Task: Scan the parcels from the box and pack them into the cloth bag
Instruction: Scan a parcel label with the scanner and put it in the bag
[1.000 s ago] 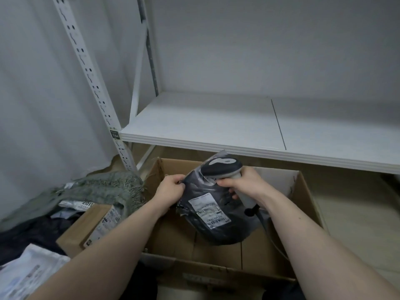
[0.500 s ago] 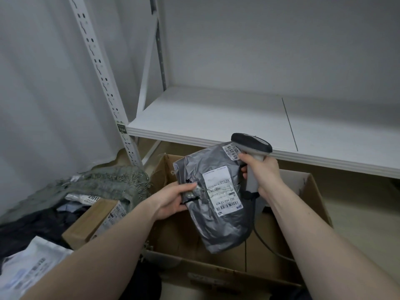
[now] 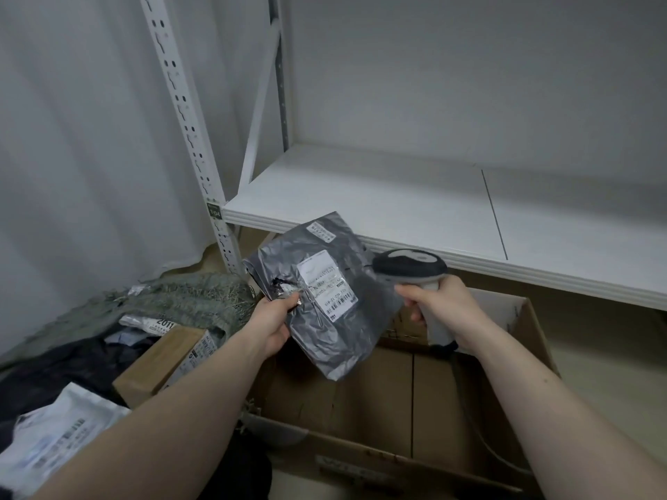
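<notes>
**Grey parcel held up beside the scanner**

Left hand point(image 3: 275, 324) pinching the grey parcel point(image 3: 325, 294) at its left edge, above the open cardboard box point(image 3: 534, 341), label facing up. Right hand point(image 3: 442, 312) wrapped round the handle of the barcode scanner point(image 3: 409, 267), head just beside the parcel's right edge. Over the box's left edge: cloth bag point(image 3: 187, 301), with a small carton point(image 3: 162, 359) and a white mailer point(image 3: 54, 438) lying on it. White shelf point(image 3: 397, 203) behind.

Left hand point(image 3: 275, 324) gripping grey parcel point(image 3: 325, 294) by its left edge, tilted, label up, above open cardboard box point(image 3: 393, 398). Right hand point(image 3: 438, 312) wrapped round scanner point(image 3: 411, 270), head just beside parcel. Cloth bag point(image 3: 187, 301) far left, holding parcels.
</notes>
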